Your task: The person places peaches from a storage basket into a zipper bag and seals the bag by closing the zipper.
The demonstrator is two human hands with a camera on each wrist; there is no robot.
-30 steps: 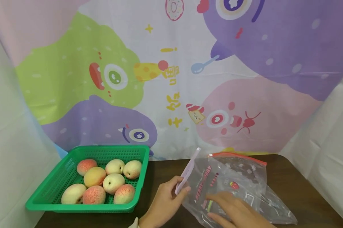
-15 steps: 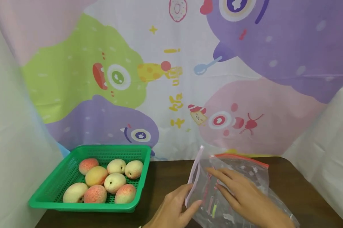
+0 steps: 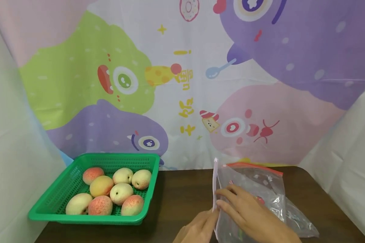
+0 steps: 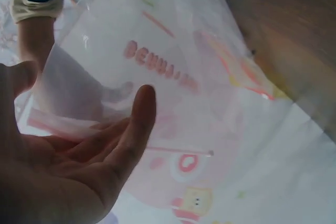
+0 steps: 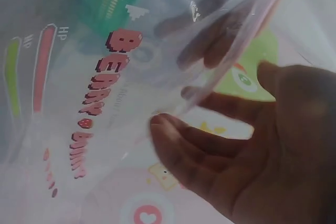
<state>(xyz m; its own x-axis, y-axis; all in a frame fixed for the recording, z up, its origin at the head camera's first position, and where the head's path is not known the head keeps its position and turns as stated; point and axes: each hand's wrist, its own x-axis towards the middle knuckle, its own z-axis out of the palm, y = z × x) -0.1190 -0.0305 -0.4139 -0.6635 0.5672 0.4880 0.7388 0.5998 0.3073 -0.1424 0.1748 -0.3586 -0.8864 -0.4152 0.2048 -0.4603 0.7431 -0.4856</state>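
Right of the plastic basket [image 3: 85,219], the bags [image 3: 262,189] are thin, shiny plastic (a bit crinkly); the worktop [image 3: 182,192] looks like smooth wood.

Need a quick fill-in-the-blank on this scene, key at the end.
The green plastic basket holds ____ peaches.
Of the left hand and right hand, the ____ one is nearer the basket.
The big pink lettering on the front zip bag starts with the word ____.
Missing words: eight; left; BERRY.

A clear, pink-lettered bag [image 3: 232,179] spreads over the table [image 3: 177,194], lilac zip edge [image 3: 215,179] leftward.
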